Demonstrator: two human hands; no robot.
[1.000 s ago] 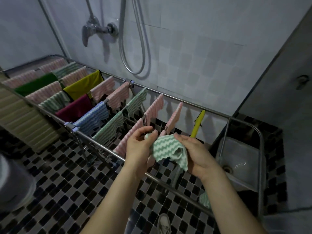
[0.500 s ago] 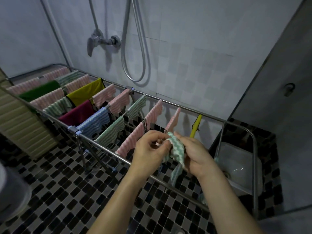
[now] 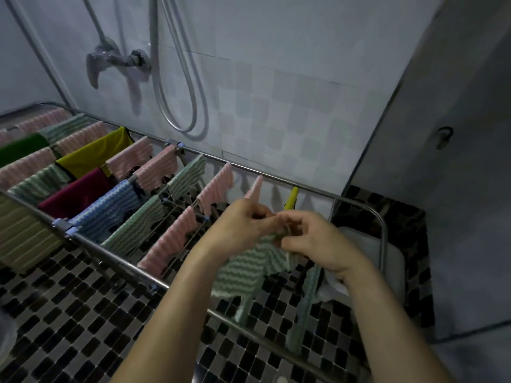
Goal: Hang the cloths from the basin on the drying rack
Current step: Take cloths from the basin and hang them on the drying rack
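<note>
Hanging from both hands above the near rail of the drying rack is a green cloth with white zigzag stripes; its upper edge is bunched between the hands and the rest droops in loose folds, with one narrow corner trailing lowest. The left hand pinches the top of the cloth with fingers curled closed around it, and the right hand grips the same edge just beside it, fingers likewise folded onto the fabric. To the left, the rack's bars already carry many cloths: pink, green and blue zigzag ones, plus plain yellow, maroon and dark green pieces. A second pale green strip hangs under the right wrist. The white basin sits at the right end, beneath the rack's curved frame, on the black-and-grey mosaic floor.
</note>
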